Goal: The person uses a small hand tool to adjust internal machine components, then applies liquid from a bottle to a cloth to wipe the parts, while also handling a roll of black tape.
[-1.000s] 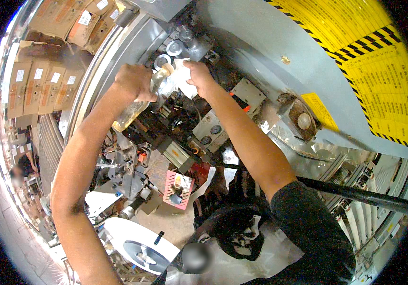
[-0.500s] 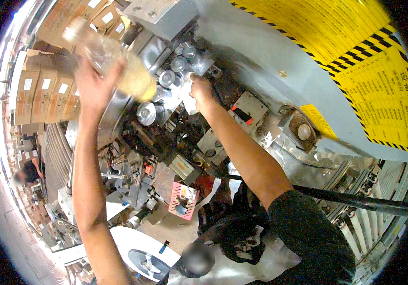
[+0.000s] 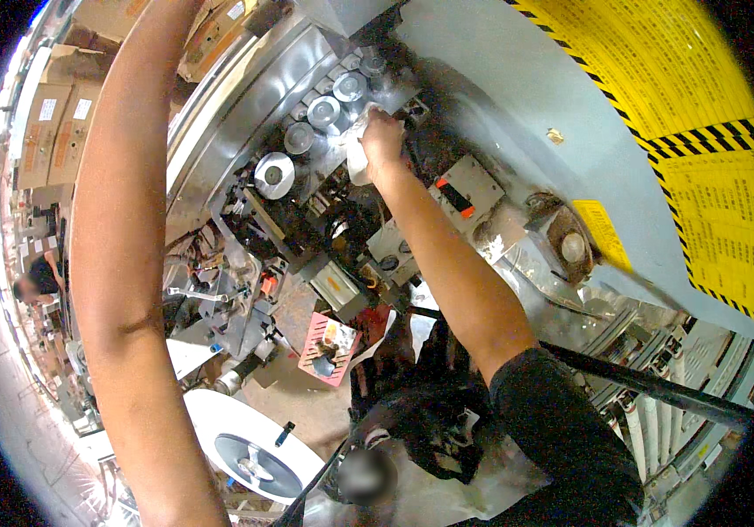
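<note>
My right hand (image 3: 383,139) is closed round a crumpled white cloth (image 3: 360,145), which hangs down beside the machine's metal rollers. The rollers stand in a slanting row: the nearest roller (image 3: 273,176) has a broad shiny rim and a dark centre, and a middle roller (image 3: 323,111) is just left of the cloth. My left forearm (image 3: 126,220) stretches up along the left side and leaves the picture at the top, so the left hand is out of sight.
Cardboard boxes (image 3: 52,132) are stacked at the left. A pink basket (image 3: 330,349) holds small items below the machine, near a large white reel (image 3: 254,452). A black bar (image 3: 649,379) crosses at the right. Yellow notices (image 3: 711,211) cover the grey panel. Another person (image 3: 46,272) is far left.
My left hand, which held a clear plastic bottle with yellowish contents over the rollers, has moved up out of the picture. My right hand stays by the rollers with the cloth.
</note>
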`<state>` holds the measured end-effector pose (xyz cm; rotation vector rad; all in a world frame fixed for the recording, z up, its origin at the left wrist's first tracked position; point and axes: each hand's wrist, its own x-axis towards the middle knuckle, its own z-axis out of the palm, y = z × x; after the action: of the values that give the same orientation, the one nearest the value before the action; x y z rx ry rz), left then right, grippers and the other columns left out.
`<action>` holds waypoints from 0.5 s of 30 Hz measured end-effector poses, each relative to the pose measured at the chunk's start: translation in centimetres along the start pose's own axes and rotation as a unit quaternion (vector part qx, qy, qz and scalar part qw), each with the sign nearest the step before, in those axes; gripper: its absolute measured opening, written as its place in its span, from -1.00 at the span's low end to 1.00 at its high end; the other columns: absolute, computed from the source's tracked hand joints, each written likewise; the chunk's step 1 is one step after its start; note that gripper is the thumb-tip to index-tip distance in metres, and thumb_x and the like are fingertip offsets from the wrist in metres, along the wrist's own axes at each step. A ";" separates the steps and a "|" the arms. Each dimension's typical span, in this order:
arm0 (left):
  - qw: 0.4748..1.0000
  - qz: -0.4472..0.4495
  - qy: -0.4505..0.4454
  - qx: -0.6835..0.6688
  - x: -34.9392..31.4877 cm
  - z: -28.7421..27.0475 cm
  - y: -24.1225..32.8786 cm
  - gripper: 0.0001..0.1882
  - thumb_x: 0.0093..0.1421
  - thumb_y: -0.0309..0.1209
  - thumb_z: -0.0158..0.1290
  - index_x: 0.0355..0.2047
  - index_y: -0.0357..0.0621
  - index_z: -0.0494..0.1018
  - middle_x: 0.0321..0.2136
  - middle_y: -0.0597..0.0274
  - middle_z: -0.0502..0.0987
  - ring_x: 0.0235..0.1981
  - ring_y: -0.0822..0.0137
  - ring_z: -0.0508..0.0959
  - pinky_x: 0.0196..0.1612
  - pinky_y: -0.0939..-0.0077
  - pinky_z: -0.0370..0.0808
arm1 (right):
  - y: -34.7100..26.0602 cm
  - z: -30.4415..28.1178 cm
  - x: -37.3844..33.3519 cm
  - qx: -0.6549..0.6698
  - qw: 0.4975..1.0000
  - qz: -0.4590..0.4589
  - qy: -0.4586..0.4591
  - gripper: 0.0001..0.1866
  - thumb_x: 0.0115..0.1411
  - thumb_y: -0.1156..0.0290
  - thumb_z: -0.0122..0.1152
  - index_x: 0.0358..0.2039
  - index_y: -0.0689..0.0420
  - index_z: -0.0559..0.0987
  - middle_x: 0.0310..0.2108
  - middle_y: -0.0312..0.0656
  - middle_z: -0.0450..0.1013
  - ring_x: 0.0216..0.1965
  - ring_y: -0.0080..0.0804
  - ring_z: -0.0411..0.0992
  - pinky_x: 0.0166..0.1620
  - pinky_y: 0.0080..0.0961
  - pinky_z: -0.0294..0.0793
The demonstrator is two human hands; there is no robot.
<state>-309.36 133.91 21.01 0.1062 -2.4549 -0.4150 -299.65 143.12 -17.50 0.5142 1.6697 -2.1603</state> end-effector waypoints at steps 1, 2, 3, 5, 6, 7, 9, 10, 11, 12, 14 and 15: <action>0.998 -0.028 -0.039 -0.032 -0.5 -0.1 0.6 -0.12 0.18 0.21 0.21 0.07 -0.50 0.41 -0.24 -0.29 0.65 -0.23 -0.05 0.68 -0.09 0.09 0.57 | 0.9 -0.2 0.9 0.017 0.999 -0.015 0.036 -0.56 0.42 0.19 0.03 0.13 0.23 0.54 0.05 -0.08 0.51 -0.03 -0.19 0.46 0.01 -0.24 0.50; 0.997 -0.029 -0.046 -0.046 -0.8 -0.2 0.3 -0.14 0.19 0.20 0.20 0.06 -0.49 0.41 -0.23 -0.29 0.65 -0.23 -0.03 0.68 -0.09 0.10 0.57 | 1.2 0.4 0.9 0.033 0.997 -0.028 0.064 -0.59 0.42 0.19 0.03 0.07 0.24 0.57 -0.02 -0.09 0.54 -0.09 -0.21 0.47 0.00 -0.28 0.50; 0.997 -0.030 -0.053 -0.056 -1.1 -0.6 0.0 -0.15 0.21 0.20 0.19 0.05 -0.49 0.41 -0.22 -0.29 0.64 -0.22 -0.01 0.68 -0.09 0.10 0.57 | 1.3 1.2 1.0 0.035 0.996 -0.058 0.065 -0.59 0.43 0.19 0.02 0.07 0.25 0.57 -0.03 -0.08 0.55 -0.09 -0.20 0.48 0.00 -0.27 0.49; 0.997 0.024 -0.012 -0.073 -2.9 0.9 -2.7 -0.19 0.23 0.18 0.18 0.05 -0.46 0.42 -0.18 -0.28 0.63 -0.22 0.02 0.67 -0.11 0.11 0.58 | 2.0 1.0 2.2 0.030 0.989 -0.120 0.080 -0.58 0.43 0.20 0.00 0.07 0.25 0.56 -0.06 -0.06 0.57 -0.10 -0.18 0.49 0.02 -0.24 0.48; 0.995 0.047 0.006 -0.085 -4.2 2.3 -4.1 -0.20 0.25 0.17 0.17 0.04 -0.45 0.42 -0.16 -0.27 0.63 -0.21 0.04 0.67 -0.12 0.12 0.58 | 1.9 -0.6 2.8 -0.129 0.985 -0.090 0.070 -0.54 0.43 0.19 -0.01 0.15 0.24 0.53 -0.01 0.03 0.58 -0.01 -0.04 0.52 0.09 -0.18 0.45; 0.998 0.022 0.032 -0.057 -6.7 2.0 -3.9 -0.32 0.29 0.08 0.16 0.06 -0.38 0.44 -0.09 -0.24 0.61 -0.16 -0.05 0.66 -0.13 0.11 0.60 | 1.6 -1.2 2.8 -0.138 0.982 -0.097 0.090 -0.54 0.42 0.19 0.00 0.18 0.21 0.52 0.01 0.05 0.57 0.03 0.01 0.51 0.11 -0.16 0.44; 0.989 0.043 0.090 -0.105 -13.2 2.8 -4.6 -0.76 0.40 -0.29 0.10 -0.22 -0.25 0.55 -0.40 0.05 0.64 -0.35 0.20 0.63 -0.13 0.31 0.54 | 1.0 -1.1 2.8 -0.183 0.970 -0.114 0.111 -0.53 0.41 0.17 0.02 0.21 0.15 0.51 0.05 0.08 0.56 0.08 0.09 0.49 0.15 -0.14 0.42; 0.988 0.097 0.028 -0.117 -16.2 3.1 -5.9 -0.76 0.38 -0.28 0.12 -0.25 -0.25 0.53 -0.39 0.09 0.64 -0.35 0.24 0.62 -0.16 0.34 0.54 | 0.8 -0.2 2.1 -0.215 0.964 -0.117 0.105 -0.53 0.41 0.17 0.02 0.22 0.12 0.51 0.07 0.08 0.55 0.09 0.12 0.49 0.16 -0.13 0.41; 0.984 0.100 -0.118 -0.092 -19.1 3.8 -7.1 -0.74 0.37 -0.23 0.13 -0.21 -0.21 0.55 -0.35 0.07 0.65 -0.30 0.17 0.66 -0.14 0.31 0.56 | 0.8 0.5 1.6 -0.239 0.958 -0.123 0.098 -0.53 0.40 0.16 0.03 0.23 0.09 0.51 0.08 0.08 0.54 0.11 0.15 0.48 0.18 -0.13 0.40; 0.961 0.058 -0.267 -0.041 -20.4 5.2 -6.1 -0.75 0.35 -0.24 0.14 -0.15 -0.16 0.56 -0.28 0.03 0.66 -0.21 0.02 0.68 -0.09 0.22 0.57 | 1.0 0.4 2.0 -0.255 0.952 -0.133 0.100 -0.53 0.40 0.16 0.04 0.23 0.06 0.51 0.10 0.09 0.53 0.12 0.17 0.47 0.19 -0.12 0.39; 0.939 0.133 -0.315 0.015 -22.8 10.2 -9.4 -0.55 0.32 -0.15 0.15 0.11 -0.13 0.46 0.00 -0.11 0.58 0.03 -0.14 0.59 0.07 0.05 0.53 | 1.7 0.2 2.2 -0.221 0.955 -0.178 0.087 -0.57 0.37 0.21 0.05 0.16 0.13 0.54 0.06 0.14 0.53 0.10 0.19 0.47 0.17 -0.10 0.40; 0.916 0.104 -0.380 0.077 -23.0 12.0 -9.6 -0.46 0.30 -0.15 0.16 0.17 -0.20 0.39 0.02 -0.08 0.53 0.11 -0.10 0.53 0.12 0.08 0.52 | 1.5 -0.3 2.2 -0.222 0.956 -0.174 0.083 -0.58 0.36 0.22 0.05 0.14 0.14 0.55 0.05 0.16 0.53 0.09 0.21 0.47 0.16 -0.10 0.40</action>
<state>-298.64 132.09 -4.43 -0.3095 -3.2204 -0.1780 -300.81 142.93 -19.96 0.2913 2.4074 -1.8981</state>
